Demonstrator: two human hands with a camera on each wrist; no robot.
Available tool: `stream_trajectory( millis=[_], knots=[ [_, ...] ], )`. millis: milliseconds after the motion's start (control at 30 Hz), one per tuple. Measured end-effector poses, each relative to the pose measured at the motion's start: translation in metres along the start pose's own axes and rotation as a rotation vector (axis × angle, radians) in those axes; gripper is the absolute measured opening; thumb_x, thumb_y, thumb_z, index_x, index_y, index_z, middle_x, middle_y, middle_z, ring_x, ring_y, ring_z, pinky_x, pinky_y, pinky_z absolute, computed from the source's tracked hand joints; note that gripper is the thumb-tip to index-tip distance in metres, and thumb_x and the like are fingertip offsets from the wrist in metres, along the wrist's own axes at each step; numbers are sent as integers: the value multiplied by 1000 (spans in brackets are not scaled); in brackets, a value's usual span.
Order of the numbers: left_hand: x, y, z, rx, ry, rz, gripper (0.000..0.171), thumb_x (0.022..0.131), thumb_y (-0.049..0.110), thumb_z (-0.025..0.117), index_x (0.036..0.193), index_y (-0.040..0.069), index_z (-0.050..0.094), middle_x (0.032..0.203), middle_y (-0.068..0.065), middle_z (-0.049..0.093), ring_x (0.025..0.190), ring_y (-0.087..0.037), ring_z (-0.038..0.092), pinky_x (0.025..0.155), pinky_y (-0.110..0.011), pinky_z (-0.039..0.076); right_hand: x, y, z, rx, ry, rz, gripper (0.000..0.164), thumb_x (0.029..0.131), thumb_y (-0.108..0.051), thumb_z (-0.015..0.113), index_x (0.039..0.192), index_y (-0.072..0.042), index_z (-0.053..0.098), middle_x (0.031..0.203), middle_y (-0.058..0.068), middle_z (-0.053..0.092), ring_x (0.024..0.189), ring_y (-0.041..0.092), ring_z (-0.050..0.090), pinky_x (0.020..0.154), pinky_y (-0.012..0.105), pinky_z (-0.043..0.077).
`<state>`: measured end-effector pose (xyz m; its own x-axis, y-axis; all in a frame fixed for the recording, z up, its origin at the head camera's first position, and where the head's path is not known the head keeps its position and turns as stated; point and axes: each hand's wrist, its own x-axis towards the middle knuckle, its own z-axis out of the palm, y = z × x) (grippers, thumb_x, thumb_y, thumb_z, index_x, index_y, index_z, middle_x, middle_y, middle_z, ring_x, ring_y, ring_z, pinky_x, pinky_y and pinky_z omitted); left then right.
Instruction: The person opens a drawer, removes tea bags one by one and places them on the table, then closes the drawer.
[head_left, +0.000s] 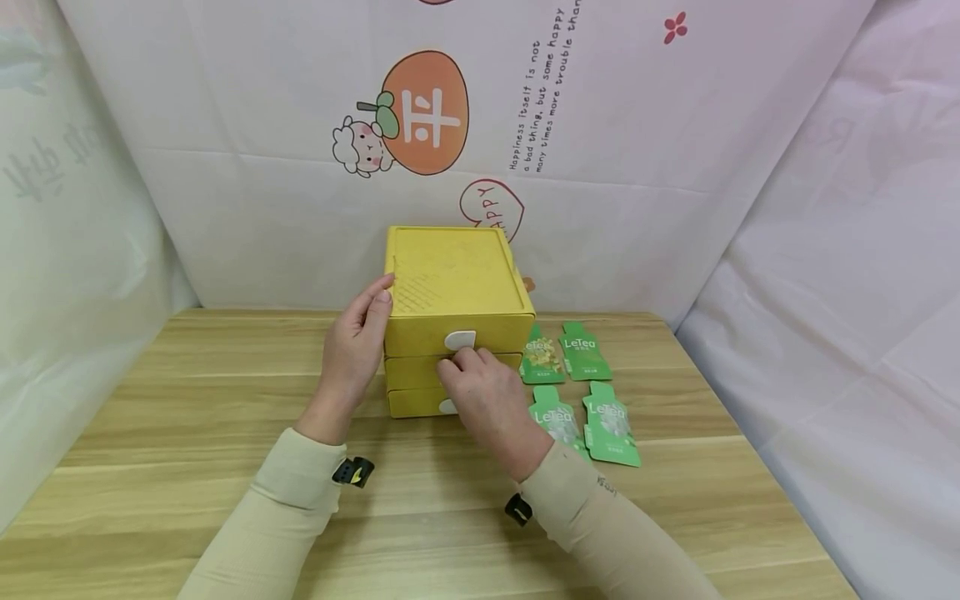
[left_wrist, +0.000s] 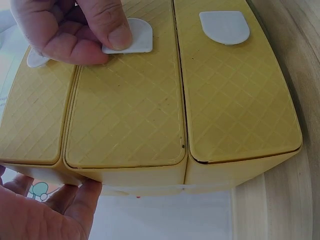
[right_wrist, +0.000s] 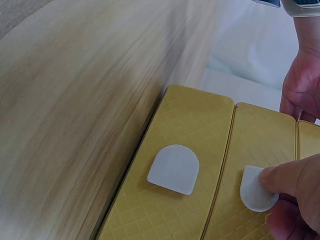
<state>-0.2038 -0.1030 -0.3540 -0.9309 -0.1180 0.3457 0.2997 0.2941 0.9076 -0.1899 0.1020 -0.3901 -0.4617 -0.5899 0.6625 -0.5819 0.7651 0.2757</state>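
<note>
A yellow three-drawer box (head_left: pixel 459 271) with a quilted pattern stands on the table, each drawer front bearing a white tab. My left hand (head_left: pixel 351 354) lies against the box's left side, its fingers fairly straight along the wall in the left wrist view. With thumb and fingers, my right hand (head_left: pixel 487 396) pinches the middle drawer's white tab (right_wrist: pixel 255 192). All the drawers look closed. The bottom drawer's tab (right_wrist: pixel 175 167) is free, and so is the top drawer's tab (head_left: pixel 459 340).
To the right of the box, several green LeTea packets (head_left: pixel 613 425) lie flat on the wooden table (head_left: pixel 187 467). A white printed cloth (head_left: pixel 262 208) hangs right behind the box, with more white sheeting at both sides.
</note>
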Motion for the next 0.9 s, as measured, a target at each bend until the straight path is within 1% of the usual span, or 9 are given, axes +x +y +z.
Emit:
stream_trajectory(
  millis=[233,533,767,900],
  knots=[
    [0,1,0,5,5,-2,55,109,60,39,154,32,54,158,10,51,146,-16,47,116,-48,42,0,1,2,-17,15,-6,17,97,2,65,92,-13,70,90,5,66,75,23,63,54,32,54],
    [0,2,0,7,8,-1,55,109,59,40,153,31,55,157,9,51,144,-16,49,113,-48,43,-1,1,3,-7,17,-5,17,96,3,66,92,-13,68,91,5,65,76,23,62,51,32,53],
    [0,1,0,13,2,-10,55,109,59,40,154,32,54,158,9,51,145,-17,47,116,-49,42,-2,1,4,-11,20,-3,16,97,2,66,92,-13,67,91,4,65,76,22,62,50,32,52],
    [0,1,0,13,2,-8,55,109,59,40,154,32,54,158,9,51,146,-16,47,116,-49,42,-3,1,5,-9,47,-3,18,96,4,65,90,-13,67,91,4,65,74,23,61,49,32,51]
  ],
)
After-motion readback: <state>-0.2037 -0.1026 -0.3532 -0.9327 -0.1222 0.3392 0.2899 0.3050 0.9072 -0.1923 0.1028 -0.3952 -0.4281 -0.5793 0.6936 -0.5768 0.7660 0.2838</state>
